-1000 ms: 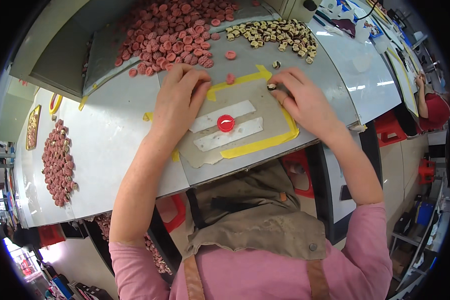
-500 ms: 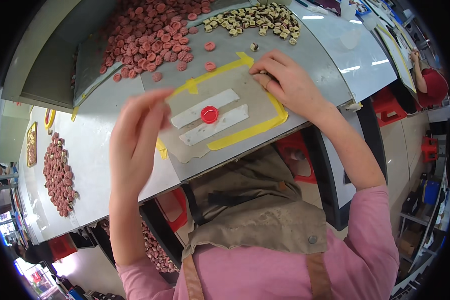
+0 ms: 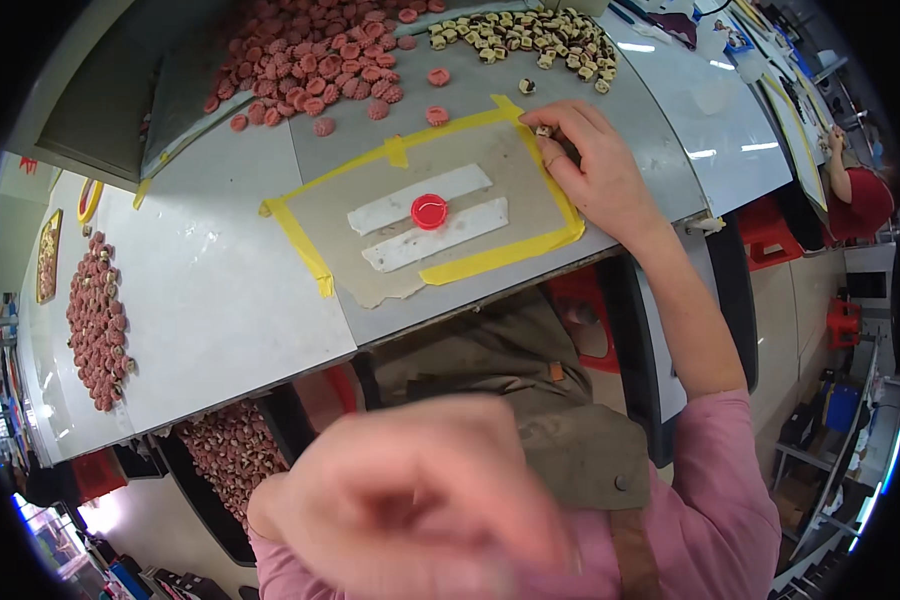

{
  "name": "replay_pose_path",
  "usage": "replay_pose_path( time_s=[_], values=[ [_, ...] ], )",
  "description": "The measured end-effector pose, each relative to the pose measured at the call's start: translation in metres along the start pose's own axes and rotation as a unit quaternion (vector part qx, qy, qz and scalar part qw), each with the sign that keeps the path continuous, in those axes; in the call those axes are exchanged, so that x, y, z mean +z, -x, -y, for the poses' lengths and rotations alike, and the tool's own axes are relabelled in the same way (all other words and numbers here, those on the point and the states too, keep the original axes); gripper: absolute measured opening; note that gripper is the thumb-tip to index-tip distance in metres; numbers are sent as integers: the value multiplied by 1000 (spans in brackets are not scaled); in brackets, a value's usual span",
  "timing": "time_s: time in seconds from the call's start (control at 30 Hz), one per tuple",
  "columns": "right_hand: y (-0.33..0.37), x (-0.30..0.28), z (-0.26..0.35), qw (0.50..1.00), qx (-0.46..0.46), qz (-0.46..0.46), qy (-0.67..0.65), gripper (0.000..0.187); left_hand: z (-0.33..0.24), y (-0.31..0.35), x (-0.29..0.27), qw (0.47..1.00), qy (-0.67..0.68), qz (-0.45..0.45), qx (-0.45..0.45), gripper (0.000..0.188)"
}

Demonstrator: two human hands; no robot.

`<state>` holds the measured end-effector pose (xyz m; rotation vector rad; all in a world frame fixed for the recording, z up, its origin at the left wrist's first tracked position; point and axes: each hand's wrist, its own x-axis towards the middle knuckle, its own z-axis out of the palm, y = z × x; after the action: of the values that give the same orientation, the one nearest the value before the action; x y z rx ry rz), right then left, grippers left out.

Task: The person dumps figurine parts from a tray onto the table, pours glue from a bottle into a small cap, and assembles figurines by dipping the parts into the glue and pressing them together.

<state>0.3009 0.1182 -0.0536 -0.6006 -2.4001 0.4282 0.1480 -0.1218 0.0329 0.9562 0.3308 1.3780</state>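
Observation:
My right hand [image 3: 600, 172] is at the right edge of a tan sheet, thumb and forefinger pinching a small cream-and-dark piece [image 3: 543, 131]. My left hand [image 3: 420, 495] is raised close over my lap, badly smeared by motion; whether it holds anything does not show. Yellow tape [image 3: 345, 172] borders the tan sheet [image 3: 320, 230]. On it lie two white strips [image 3: 425, 197], with a round red cap-like piece [image 3: 429, 211] across the gap between them.
Behind the sheet are a heap of pink-red ridged cups [image 3: 315, 65] and a spread of cream-and-dark pieces [image 3: 530, 40]. Filled pink pieces [image 3: 98, 325] lie at the left; a black bin [image 3: 225, 455] below holds more. Another person [image 3: 860, 180] sits far right.
My left hand has dropped from beside the sheet toward my lap and closer to the camera. My right hand stays near the sheet's right edge. The whole view has shifted slightly.

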Motion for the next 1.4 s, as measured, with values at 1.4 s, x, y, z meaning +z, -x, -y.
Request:
replay_pose_path(
  time_s=[1.4],
  values=[
    [5, 18, 10, 1000, 10, -11, 20, 15, 22, 11, 83, 870, -40, -441, 218, 20]
  ],
)
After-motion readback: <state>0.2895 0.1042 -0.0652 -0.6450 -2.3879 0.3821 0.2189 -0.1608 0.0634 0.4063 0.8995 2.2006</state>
